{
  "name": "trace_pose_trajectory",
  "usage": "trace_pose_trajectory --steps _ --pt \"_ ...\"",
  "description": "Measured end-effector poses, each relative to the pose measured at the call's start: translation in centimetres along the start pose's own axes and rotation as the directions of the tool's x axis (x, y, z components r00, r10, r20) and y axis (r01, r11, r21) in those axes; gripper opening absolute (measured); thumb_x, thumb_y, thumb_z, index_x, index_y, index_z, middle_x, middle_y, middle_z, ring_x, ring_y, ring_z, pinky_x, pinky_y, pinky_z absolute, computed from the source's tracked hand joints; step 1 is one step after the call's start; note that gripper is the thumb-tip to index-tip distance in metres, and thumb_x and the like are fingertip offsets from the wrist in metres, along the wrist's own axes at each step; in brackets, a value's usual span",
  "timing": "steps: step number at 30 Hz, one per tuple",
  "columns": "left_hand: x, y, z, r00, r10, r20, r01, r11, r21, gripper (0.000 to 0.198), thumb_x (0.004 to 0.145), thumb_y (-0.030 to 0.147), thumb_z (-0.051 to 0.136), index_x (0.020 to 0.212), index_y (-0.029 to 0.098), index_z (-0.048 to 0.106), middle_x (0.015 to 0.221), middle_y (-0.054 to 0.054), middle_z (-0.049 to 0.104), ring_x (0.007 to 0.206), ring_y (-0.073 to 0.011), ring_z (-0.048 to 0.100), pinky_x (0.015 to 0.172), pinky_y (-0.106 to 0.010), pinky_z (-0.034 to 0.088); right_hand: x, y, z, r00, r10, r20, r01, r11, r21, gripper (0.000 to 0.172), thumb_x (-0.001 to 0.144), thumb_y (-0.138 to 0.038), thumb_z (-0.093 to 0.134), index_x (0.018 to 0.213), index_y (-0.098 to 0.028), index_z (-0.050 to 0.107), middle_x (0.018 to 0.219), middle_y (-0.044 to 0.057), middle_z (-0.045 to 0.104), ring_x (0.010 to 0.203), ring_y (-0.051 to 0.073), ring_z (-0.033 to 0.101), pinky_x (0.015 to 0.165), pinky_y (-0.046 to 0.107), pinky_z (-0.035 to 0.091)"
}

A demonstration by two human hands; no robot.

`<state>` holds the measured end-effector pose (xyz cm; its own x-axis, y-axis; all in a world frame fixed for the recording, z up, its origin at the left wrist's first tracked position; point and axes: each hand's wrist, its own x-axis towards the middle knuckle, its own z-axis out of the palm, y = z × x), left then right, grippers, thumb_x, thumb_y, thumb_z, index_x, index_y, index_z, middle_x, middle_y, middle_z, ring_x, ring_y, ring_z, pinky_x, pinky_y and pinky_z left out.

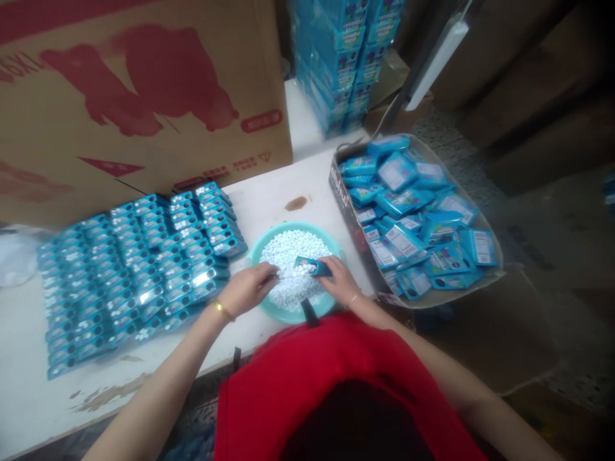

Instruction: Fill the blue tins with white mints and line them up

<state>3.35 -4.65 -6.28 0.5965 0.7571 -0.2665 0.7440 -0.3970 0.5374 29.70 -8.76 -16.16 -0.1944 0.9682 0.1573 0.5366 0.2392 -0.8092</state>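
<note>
A round turquoise basin (257, 256) full of small white pellets (295, 246) sits at the table's front edge. Over its right side, my right hand (341, 282) grips a small blue box (312, 266), tilted above the pellets. My left hand (250, 288) is at the basin's left rim, its fingers pinched together just over the pellets; what is between them, if anything, is hidden. To its left, rows of small blue boxes (139, 262) stand packed side by side, their upper faces showing a dark round spot and white pellets.
A cardboard tray (355, 224) heaped with blue boxes (403, 198) stands right of the basin. Behind are a large printed carton (192, 83) and a stack of wrapped blue packs (341, 64). A post with a white bar (437, 64) rises at the back right.
</note>
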Motion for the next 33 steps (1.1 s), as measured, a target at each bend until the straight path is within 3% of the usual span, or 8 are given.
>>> trace_pose_trajectory --steps 8,13,17,20,24,27,29,33 --pt "1.4 4.4 -2.3 0.992 -0.079 0.098 0.048 0.957 0.285 0.022 0.092 0.032 0.041 0.098 0.018 0.058 0.087 -0.006 0.060 0.076 -0.0180 0.058 0.068 -0.027 0.042 -0.5 0.3 0.4 0.998 -0.051 0.030 0.052 0.998 -0.035 0.031 0.085 -0.023 0.055 0.115 -0.022 0.054 0.106 0.010 0.060 0.104 0.027 0.054 0.092 0.045 0.047" --pt "1.7 7.3 -2.9 0.987 -0.078 0.143 0.008 0.900 0.436 0.022 0.091 0.017 0.037 0.094 0.017 0.059 0.082 -0.007 0.058 0.073 -0.0187 0.056 0.064 -0.028 0.040 -0.7 0.7 0.9 0.998 -0.052 0.021 0.053 0.997 -0.049 0.029 0.085 -0.023 0.055 0.114 -0.021 0.054 0.106 0.010 0.060 0.103 0.027 0.055 0.093 0.045 0.046" --pt "1.1 5.4 -2.8 0.994 -0.081 0.071 0.039 0.885 0.464 0.023 0.093 0.023 0.036 0.097 0.017 0.057 0.089 -0.008 0.059 0.079 -0.0200 0.057 0.062 -0.028 0.041 -1.0 1.4 0.9 1.000 -0.020 0.014 0.021 1.000 -0.022 0.030 0.085 -0.022 0.055 0.114 -0.021 0.054 0.109 0.010 0.060 0.106 0.026 0.055 0.094 0.044 0.046" --pt "0.8 0.8 -0.6 0.974 -0.226 -0.014 0.213 0.895 0.392 0.025 0.094 0.031 0.036 0.102 0.018 0.055 0.097 -0.009 0.060 0.085 -0.0211 0.058 0.065 -0.029 0.043 -1.3 1.8 0.4 0.994 0.068 -0.090 -0.066 0.997 0.027 0.029 0.084 -0.027 0.058 0.113 -0.022 0.054 0.106 0.009 0.060 0.102 0.025 0.057 0.091 0.043 0.047" --pt "2.3 -4.2 6.0 0.926 -0.368 0.089 0.333 0.904 0.270 0.018 0.091 0.024 0.041 0.100 0.017 0.056 0.103 -0.012 0.061 0.095 -0.0244 0.058 0.074 -0.033 0.045 -1.6 1.9 -0.8 0.950 0.210 -0.232 -0.191 0.976 0.099 0.037 0.081 -0.036 0.065 0.112 -0.022 0.053 0.105 0.007 0.061 0.100 0.024 0.058 0.090 0.040 0.047" --pt "4.9 -4.4 11.0 0.933 -0.345 0.099 0.325 0.929 0.176 0.019 0.091 0.023 0.041 0.104 0.018 0.055 0.107 -0.011 0.062 0.099 -0.0232 0.059 0.079 -0.033 0.045 -1.5 1.8 -1.4 0.921 0.283 -0.266 -0.252 0.957 0.145 0.040 0.078 -0.039 0.067 0.112 -0.022 0.053 0.106 0.007 0.062 0.101 0.024 0.059 0.092 0.040 0.047" --pt "6.4 -3.7 13.1 0.943 -0.324 0.082 0.315 0.943 0.103 0.022 0.093 0.026 0.039 0.108 0.019 0.054 0.110 -0.010 0.062 0.101 -0.0220 0.059 0.083 -0.032 0.045 -1.3 1.8 -1.5 0.907 0.313 -0.283 -0.272 0.946 0.176 0.041 0.077 -0.040 0.069 0.110 -0.022 0.053 0.104 0.006 0.062 0.098 0.024 0.060 0.090 0.040 0.047" --pt "6.9 -3.5 13.9 0.960 -0.277 0.050 0.279 0.960 -0.038 0.024 0.093 0.032 0.041 0.112 0.022 0.054 0.110 -0.006 0.064 0.100 -0.0197 0.060 0.087 -0.031 0.045 -1.1 1.8 -1.8 0.894 0.336 -0.296 -0.279 0.935 0.218 0.040 0.076 -0.040 0.070 0.107 -0.022 0.053 0.099 0.005 0.062 0.092 0.022 0.060 0.086 0.037 0.049"
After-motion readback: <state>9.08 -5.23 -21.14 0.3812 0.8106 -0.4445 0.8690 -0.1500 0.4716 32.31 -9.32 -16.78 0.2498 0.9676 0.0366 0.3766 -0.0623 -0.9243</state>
